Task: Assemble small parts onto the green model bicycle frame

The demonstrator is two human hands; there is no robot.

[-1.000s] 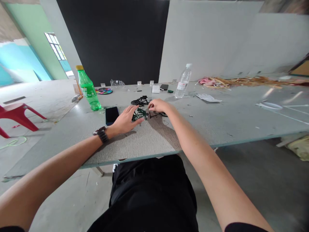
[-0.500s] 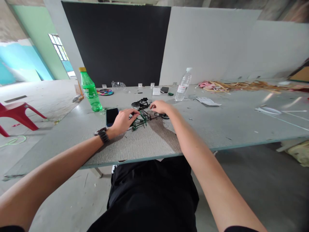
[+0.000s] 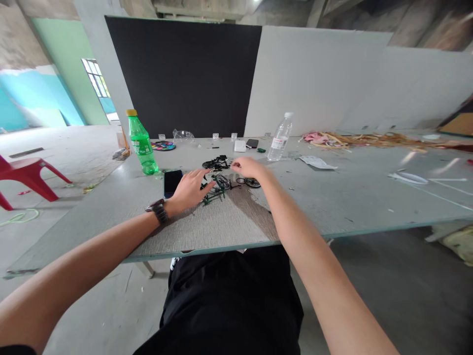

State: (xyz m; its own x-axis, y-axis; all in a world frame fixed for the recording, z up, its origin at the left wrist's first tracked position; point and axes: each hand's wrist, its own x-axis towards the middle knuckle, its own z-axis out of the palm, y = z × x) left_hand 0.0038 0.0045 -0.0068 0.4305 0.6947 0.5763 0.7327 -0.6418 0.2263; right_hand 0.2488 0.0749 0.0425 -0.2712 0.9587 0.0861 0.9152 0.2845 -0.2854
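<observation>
My left hand (image 3: 190, 190), with a dark watch on its wrist, has thumb and fingers apart over a green toy bicycle frame (image 3: 216, 196). Whether the thumb touches the frame I cannot tell. A small spoked wheel (image 3: 222, 182) stands against the frame's far side. My right hand (image 3: 247, 167) has its fingertips pinched together beside a cluster of black toy bicycle parts (image 3: 215, 162); anything between them is too small to make out. Below this hand lies another small black wheel (image 3: 253, 183).
A dark phone (image 3: 172, 182) lies left of my left hand. A green bottle (image 3: 142, 148) stands at the left and a clear bottle (image 3: 280, 139) behind my right hand. A white case (image 3: 240, 146), paper (image 3: 318, 162) and straw-like strips (image 3: 354, 140) lie on the table (image 3: 362, 197).
My left hand has spread its fingers, which were pinched at the green frame. My right hand stays by the black parts, fingers now closer together. The view has tilted up slightly.
</observation>
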